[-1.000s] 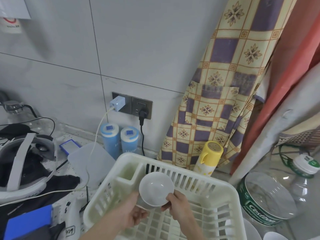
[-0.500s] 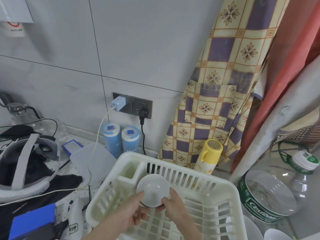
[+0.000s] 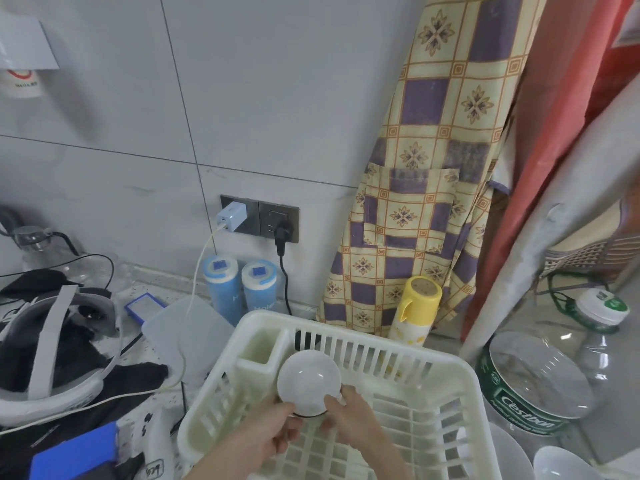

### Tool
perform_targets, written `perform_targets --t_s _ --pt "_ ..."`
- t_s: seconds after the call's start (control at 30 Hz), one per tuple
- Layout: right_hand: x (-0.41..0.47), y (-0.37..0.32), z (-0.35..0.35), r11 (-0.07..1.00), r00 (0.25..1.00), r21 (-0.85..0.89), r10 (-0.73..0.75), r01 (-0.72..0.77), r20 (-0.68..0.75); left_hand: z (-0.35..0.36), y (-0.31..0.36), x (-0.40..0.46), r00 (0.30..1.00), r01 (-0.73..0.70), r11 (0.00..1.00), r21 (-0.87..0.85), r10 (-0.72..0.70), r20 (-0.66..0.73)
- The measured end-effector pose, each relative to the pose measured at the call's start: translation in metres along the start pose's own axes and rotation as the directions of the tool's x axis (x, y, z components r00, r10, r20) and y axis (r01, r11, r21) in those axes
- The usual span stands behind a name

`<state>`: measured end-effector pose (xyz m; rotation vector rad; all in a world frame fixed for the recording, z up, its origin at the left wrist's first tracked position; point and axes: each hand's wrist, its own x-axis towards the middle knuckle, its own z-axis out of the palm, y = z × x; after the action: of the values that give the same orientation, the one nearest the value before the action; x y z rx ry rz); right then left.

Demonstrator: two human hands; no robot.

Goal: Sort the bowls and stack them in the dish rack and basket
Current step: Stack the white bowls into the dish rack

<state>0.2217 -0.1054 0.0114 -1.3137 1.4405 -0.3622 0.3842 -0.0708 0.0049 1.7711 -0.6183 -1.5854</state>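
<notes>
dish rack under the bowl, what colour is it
White: the slatted plastic dish rack shows plainly in the head view, the only one here, as does the white bowl held over it.

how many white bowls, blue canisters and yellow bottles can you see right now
white bowls: 3 (one held over the white plastic dish rack at, two at the lower right)
blue cylindrical canisters: 2
yellow-capped bottle: 1
total: 6
</notes>
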Motion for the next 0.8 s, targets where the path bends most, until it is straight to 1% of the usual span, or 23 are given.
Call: perform_targets --t_s 0.1,0.27,0.37,0.57,0.67,0.8 --pt "0.001 0.001 0.0 1.0 1.0 0.015 0.018 -0.018 -0.006 -0.001 0.0 0.002 1.0 0.006 1.0 -0.027 -0.006 0.004" --pt "-0.001 -0.002 0.0 0.994 0.999 0.106 0.017 -0.022 0.049 -0.001 0.001 -0.001 1.0 0.003 0.998 -0.058 -0.003 0.0" --pt "-0.003 -0.004 0.0 0.989 0.998 0.14 0.036 -0.043 0.057 0.0 0.004 -0.003 1.0 0.014 0.997 -0.077 -0.016 -0.017" --pt "-0.01 -0.006 -0.002 0.991 0.995 0.094 0.089 -0.091 0.034 0.001 0.01 -0.011 0.999 0.038 0.992 -0.118 -0.037 0.006" --pt "-0.018 -0.007 -0.006 0.991 0.995 0.103 0.088 -0.083 -0.05 -0.001 0.015 -0.017 0.999 0.027 0.987 -0.156 -0.03 -0.016" --pt "-0.047 -0.006 -0.018 0.968 0.974 0.248 0.029 0.028 -0.223 -0.001 0.021 -0.043 0.998 -0.062 0.988 -0.139 0.063 0.0"
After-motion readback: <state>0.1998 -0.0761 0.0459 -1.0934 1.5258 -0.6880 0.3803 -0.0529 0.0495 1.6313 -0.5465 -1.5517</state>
